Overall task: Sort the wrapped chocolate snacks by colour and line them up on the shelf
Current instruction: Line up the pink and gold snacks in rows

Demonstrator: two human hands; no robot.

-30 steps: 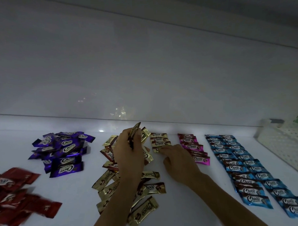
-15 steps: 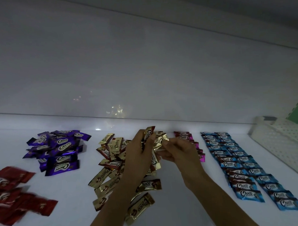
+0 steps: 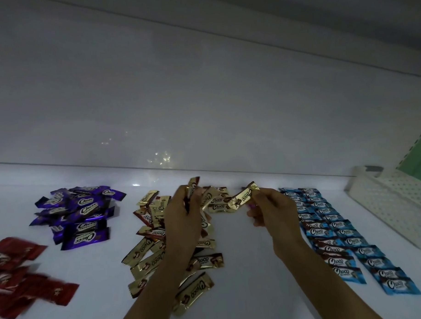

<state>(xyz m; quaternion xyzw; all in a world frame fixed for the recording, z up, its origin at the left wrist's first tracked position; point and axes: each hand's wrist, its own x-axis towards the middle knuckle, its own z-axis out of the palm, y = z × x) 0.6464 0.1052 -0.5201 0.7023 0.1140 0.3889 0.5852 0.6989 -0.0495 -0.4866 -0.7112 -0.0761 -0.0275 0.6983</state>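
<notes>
R hand (image 3: 271, 209) pinches 1 gold snack (image 3: 243, 197) by its far end, thumb and fingertips closed on the crimp. The snack hangs clear of the shelf (image 3: 245, 289), long axis approx 8 to 2 o'clock. L hand (image 3: 182, 215) is curled round a small bunch of gold spares (image 3: 193, 185), held upright; count unclear, maybe 2 or 3.

Key relation: the gold row (image 3: 218, 203), only just begun, lies at 9 o'clock from the R hand, just beside the held snack's low tip and between the 2 hands. Its wrappers lie approx 9 to 3, so the held 1 prob needs a slight clockwise turn, then a set-down at the row's near end, the 6 o'clock side. R hand looks the 1 to place it. L hand is as near but full.

Elsewhere: loose gold pile (image 3: 155, 252) at 7 o'clock from the row, partly under the L forearm, not yet lined up. Blue rows (image 3: 338, 233), 2 columns, at 3 o'clock from the R hand, look done. Purple pile (image 3: 80, 211) and red pile (image 3: 17, 273) lie loose toward 9 and 8 o'clock. White basket (image 3: 392, 200) sits past the blue, far 3 o'clock.
</notes>
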